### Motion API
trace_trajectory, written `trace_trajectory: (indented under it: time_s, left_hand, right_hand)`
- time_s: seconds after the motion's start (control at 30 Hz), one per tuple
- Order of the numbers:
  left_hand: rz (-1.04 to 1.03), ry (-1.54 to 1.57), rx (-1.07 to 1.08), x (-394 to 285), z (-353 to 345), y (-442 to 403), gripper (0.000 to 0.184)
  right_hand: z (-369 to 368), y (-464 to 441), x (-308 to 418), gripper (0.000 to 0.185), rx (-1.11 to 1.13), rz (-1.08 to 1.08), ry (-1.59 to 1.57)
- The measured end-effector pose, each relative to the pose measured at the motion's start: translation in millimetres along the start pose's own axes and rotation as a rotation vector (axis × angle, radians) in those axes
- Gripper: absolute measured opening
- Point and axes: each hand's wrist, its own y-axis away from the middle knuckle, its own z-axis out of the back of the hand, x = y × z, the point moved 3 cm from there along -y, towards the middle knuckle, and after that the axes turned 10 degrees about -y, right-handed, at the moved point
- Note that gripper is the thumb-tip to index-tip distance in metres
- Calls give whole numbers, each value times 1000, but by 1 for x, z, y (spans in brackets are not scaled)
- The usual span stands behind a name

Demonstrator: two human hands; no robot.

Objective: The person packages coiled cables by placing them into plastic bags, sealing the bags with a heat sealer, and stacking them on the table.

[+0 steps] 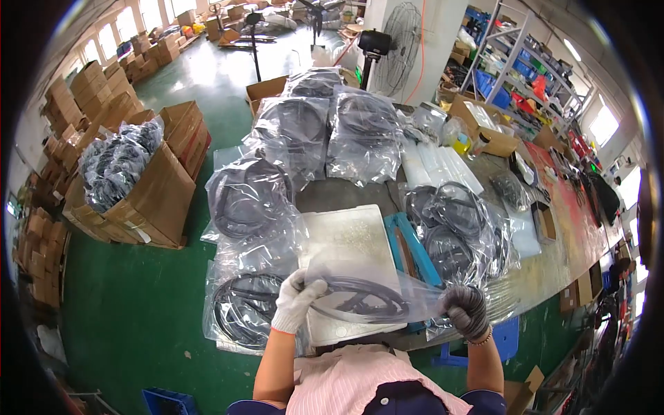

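Observation:
A clear plastic bag (pixel 425 296) with a coiled black cable or hose (pixel 366 299) inside is stretched between my two hands. My left hand (pixel 297 301), in a white glove, is closed on the bag's left end, thumb against the fingers. My right hand (pixel 465 312), in a dark grey glove, makes a fist around the gathered right end. Below the bag lies a white foam board (pixel 342 232). Just right of the board is a long blue device (pixel 413 252) with a brown strip.
Bagged black coils (pixel 250 197) line the left and back of the table, and more bagged coils (pixel 449 221) lie at right. Flat clear bags (pixel 443 166) are behind those. A cardboard box (pixel 149 183) full of bagged items stands left. A fan (pixel 401 52) stands beyond the table.

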Motion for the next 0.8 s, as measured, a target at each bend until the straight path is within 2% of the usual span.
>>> trace_trajectory:
  time_s: [0.07, 0.1, 0.2, 0.37, 0.47, 0.5, 0.63, 0.7, 0.73, 0.77, 0.8]
  left_hand:
    - [-37, -21, -30, -12, -3, 5, 22]
    - [-157, -93, -55, -3, 4, 4, 20]
    - [-231, 68, -130, -26, -16, 15, 17]
    - [-502, 32, -63, -12, -22, 22, 30]
    - [-485, 100, -181, -19, -26, 31, 29]
    - [-599, 143, -167, -23, -25, 27, 25]
    - [-485, 33, -384, -78, -45, 15, 17]
    - [-366, -427, -278, -106, -63, -11, 18]
    - [-272, -475, -174, -101, -77, -37, 20]
    - [-318, -842, -64, -95, -92, -64, 24]
    - [-182, -843, 75, -60, -104, -97, 27]
  right_hand:
    - [-1, 1, 20, 3, 114, 164, 273]
    - [-1, 5, 25, 7, 135, 160, 392]
    - [1, 12, 40, 9, 173, 269, 605]
    - [0, -8, 73, 21, 331, 270, 992]
    - [7, 1, 64, 23, 567, 269, 945]
    - [4, 2, 71, 21, 585, 330, 966]
    - [-17, 30, 56, 23, 325, 352, 517]
    - [-29, 49, 23, 25, 194, 278, 371]
    - [-36, 57, 0, 23, 98, 195, 224]
    - [-39, 73, -32, 21, 24, 15, 157]
    - [-42, 88, -65, 20, -53, -164, 88]
